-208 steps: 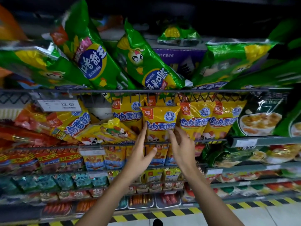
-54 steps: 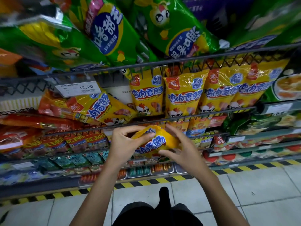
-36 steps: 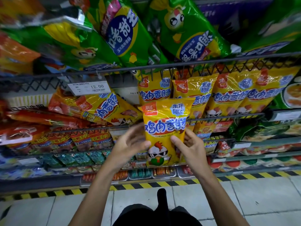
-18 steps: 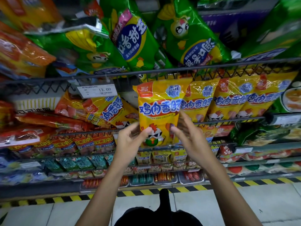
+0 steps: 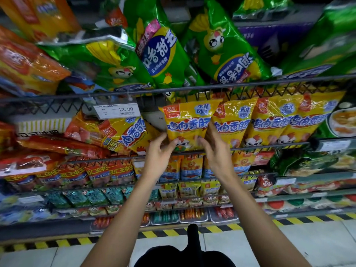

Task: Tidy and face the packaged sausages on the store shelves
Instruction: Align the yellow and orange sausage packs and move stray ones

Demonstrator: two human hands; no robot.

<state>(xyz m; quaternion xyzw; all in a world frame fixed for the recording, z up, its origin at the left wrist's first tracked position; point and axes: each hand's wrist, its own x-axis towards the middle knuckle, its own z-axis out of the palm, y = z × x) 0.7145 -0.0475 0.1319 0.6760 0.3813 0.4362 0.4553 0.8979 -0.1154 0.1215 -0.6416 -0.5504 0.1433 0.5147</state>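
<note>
A yellow sausage pack with blue lettering stands upright behind the wire shelf rail, at the left end of a row of matching yellow packs. My left hand pinches its lower left edge. My right hand holds its lower right edge, fingers against the pack's side. Further left, another yellow pack lies tilted on its side.
Green corn-sausage bags lean forward over the upper wire rail. A 12.00 price tag hangs from it. Red and orange packs fill the left. Smaller packs fill the lower shelves; a yellow-black floor strip runs along the shelf base.
Both hands lifted the yellow pack from waist height, turned it upright with its front showing, and set it into the shelf at the left end of the yellow row.
</note>
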